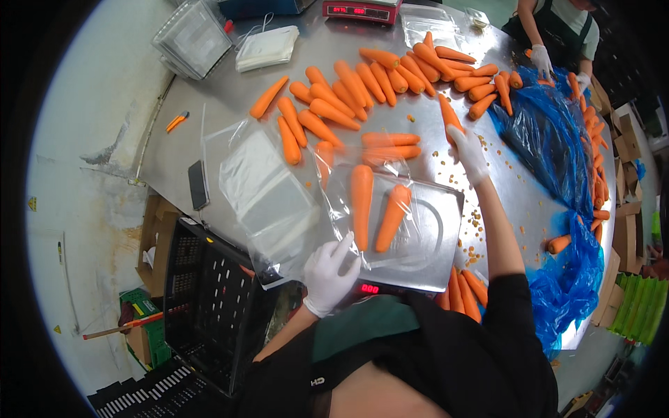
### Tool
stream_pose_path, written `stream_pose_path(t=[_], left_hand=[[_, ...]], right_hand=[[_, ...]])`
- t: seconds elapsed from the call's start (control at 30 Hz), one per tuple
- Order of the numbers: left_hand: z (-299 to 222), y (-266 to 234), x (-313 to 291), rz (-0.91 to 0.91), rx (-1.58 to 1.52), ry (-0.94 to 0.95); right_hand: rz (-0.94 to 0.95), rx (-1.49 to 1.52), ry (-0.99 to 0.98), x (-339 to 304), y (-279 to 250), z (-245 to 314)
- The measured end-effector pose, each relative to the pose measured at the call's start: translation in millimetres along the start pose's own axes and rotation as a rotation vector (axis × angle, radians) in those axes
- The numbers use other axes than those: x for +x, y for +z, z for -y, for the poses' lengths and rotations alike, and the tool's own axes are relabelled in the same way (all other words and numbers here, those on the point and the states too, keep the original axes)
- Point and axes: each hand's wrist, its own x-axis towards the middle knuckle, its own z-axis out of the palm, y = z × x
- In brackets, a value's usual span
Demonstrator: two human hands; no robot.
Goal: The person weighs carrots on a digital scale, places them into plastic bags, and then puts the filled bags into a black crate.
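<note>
My left hand [329, 276], in a white glove, pinches the lower edge of a clear plastic bag [377, 203]. Two carrots [361, 202] show through the film of that bag, lying over a metal-topped scale [443, 226]. Farther right, my gloved right hand [471, 155] grips a single carrot [450, 115] by its lower part, its tip end pointing away from me. A stack of flat clear bags [261, 184] lies left of the scale. More carrots [390, 143] rest just beyond it, and a curved heap of carrots [338, 101] spreads across the far side of the steel table.
A phone [198, 184] and an orange cutter [178, 121] lie at left; a black crate [209, 292] stands below. Blue plastic sheeting [540, 139] with carrots covers the right side. Another person's gloved hands [542, 61] work at far right. A red scale [361, 11] stands at the back.
</note>
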Motion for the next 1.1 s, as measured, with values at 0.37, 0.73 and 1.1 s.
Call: stream_pose_path(t=[0.37,0.73,1.1], left_hand=[[21.6,26.9,-13.7,-0.111,-0.377,-0.192],[29.3,-8.2,-42.0,0.072,-0.725,-0.186],[64.8,-41.6,-5.8,0.470,-0.691,-0.620]], right_hand=[[0.613,-0.403,0.188,-313.5,-13.9,78.1],[0.172,-0.452,-0.327,-282.9,110.1,20.8],[0.342,-0.117,0.200,-183.8,16.9,-26.9]])
